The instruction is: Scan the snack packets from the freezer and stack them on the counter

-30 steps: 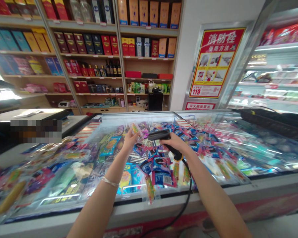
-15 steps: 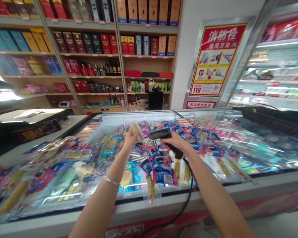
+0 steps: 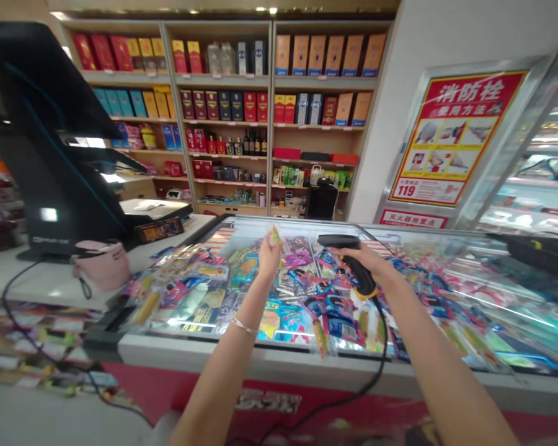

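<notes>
My left hand [image 3: 270, 253] is closed on a small snack in a clear wrapper [image 3: 275, 235], held up above the glass top of a chest freezer [image 3: 190, 353]. In my right hand [image 3: 360, 259] is a black barcode scanner [image 3: 339, 241], its head pointing left toward the snack with a gap between them. The scanner's cord [image 3: 384, 347] hangs down over the freezer's front. Below my hands lie many wrapped snacks, among them blue-and-pink packets [image 3: 340, 316] and a yellow-green one [image 3: 320, 337] at the front edge.
On the left counter [image 3: 56, 279] stand a black checkout terminal [image 3: 51, 136] and a pink pouch [image 3: 103, 265]. Shelves of boxed goods [image 3: 223, 105] line the back wall. A red poster [image 3: 456, 136] hangs at right, and a dark bag-like object [image 3: 534, 254] rests on the freezer.
My view has swung left and tilted, bringing the terminal and pink pouch into sight. My left hand has turned the snack more upright; the scanner stays in my right hand, slightly farther from it.
</notes>
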Tool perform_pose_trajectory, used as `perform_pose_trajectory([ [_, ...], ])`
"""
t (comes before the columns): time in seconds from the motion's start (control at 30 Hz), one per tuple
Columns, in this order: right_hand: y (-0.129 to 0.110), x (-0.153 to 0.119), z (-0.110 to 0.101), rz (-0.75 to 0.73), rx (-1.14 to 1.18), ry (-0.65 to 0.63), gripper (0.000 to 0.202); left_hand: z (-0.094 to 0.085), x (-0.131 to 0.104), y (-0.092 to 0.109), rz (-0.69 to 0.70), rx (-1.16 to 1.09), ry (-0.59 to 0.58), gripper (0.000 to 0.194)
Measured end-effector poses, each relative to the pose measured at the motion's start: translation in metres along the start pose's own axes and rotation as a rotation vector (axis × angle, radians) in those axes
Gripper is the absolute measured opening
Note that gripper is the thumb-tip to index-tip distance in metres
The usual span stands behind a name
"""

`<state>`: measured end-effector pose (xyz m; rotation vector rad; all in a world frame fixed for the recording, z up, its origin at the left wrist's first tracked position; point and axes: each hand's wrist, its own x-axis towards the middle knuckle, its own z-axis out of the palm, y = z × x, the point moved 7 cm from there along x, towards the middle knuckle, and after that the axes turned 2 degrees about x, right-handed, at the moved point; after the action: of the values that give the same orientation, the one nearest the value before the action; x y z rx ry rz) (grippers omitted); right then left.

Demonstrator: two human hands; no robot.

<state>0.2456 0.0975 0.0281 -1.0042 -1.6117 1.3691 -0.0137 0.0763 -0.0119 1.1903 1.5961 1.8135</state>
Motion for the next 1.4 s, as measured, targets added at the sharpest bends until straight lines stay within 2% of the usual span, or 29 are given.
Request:
perform_pose_trajectory([
  [0.07,-0.005,-0.007,0.026,0.0,0.048,0.0,0.021,-0.058,0.001,0.006,0.059,0.222,0.112,0.052],
  [0.17,-0.007,-0.017,0.081,0.013,0.159,-0.05,0.02,-0.155,-0.002,0.015,0.132,0.44,0.295,0.046],
  [0.27,-0.002,-0.019,0.144,0.045,0.256,-0.111,0.017,-0.24,-0.009,0.011,0.077,0.619,0.464,0.053],
  [0.33,0.007,-0.016,0.184,0.106,0.311,-0.147,0.013,-0.277,-0.013,0.003,0.033,0.717,0.523,0.063],
  [0.4,0.015,-0.009,0.218,0.162,0.348,-0.179,0.011,-0.296,-0.017,-0.007,0.01,0.808,0.535,0.068],
  [0.47,0.023,-0.001,0.247,0.202,0.373,-0.201,0.009,-0.302,-0.021,-0.018,0.015,0.914,0.514,0.066],
  [0.57,0.034,0.009,0.279,0.238,0.403,-0.222,0.01,-0.295,-0.027,-0.03,0.11,1.095,0.455,0.055],
  [0.67,0.049,0.018,0.302,0.275,0.426,-0.244,0.012,-0.286,-0.033,-0.035,0.22,1.184,0.452,0.047],
  [0.77,0.065,0.026,0.315,0.32,0.473,-0.264,0.014,-0.278,-0.035,-0.041,0.269,1.201,0.441,0.047],
  [1.03,0.09,0.037,0.319,0.418,0.548,-0.299,0.016,-0.267,-0.031,-0.061,0.272,1.313,0.324,0.057],
  [1.23,0.095,0.036,0.321,0.427,0.597,-0.301,0.012,-0.257,-0.031,-0.058,0.266,1.369,0.248,0.059],
  [1.4,0.096,0.037,0.321,0.419,0.587,-0.301,0.012,-0.255,-0.029,-0.056,0.282,1.36,0.25,0.058],
])
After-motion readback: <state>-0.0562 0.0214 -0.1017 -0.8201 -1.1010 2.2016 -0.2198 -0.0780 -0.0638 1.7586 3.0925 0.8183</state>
